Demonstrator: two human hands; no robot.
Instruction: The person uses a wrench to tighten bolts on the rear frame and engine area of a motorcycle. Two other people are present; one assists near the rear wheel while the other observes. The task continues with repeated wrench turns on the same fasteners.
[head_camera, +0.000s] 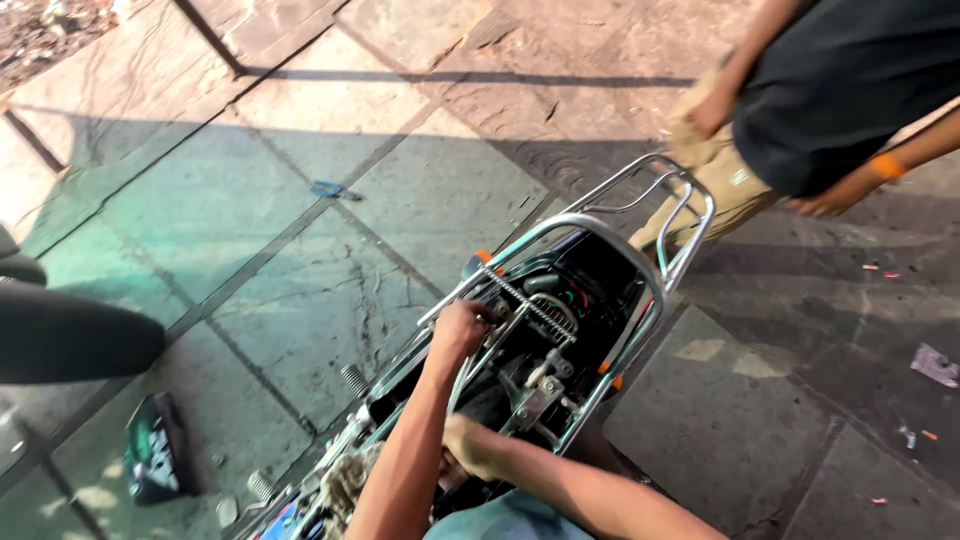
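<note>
Head view: black-and-green package (157, 447) on paving (300, 200), left of motorcycle frame (590, 232).

Hard daylight falls from the upper right, washing the far paving stones (420, 40) pale and warm while a broad greenish shadow covers the nearer ground, glare glints on the chrome rear rack (640, 215) (its edges smeared), and motion blur softens the whole view.

Left hand (462, 328) stretched forward on a straight bare forearm, fingers curled tight into a closed grip. Right hand (470, 445) lower and nearer, arm bent in from the right, fingers folded, thumb side up. Hands apart, forearms crossing low.
</note>
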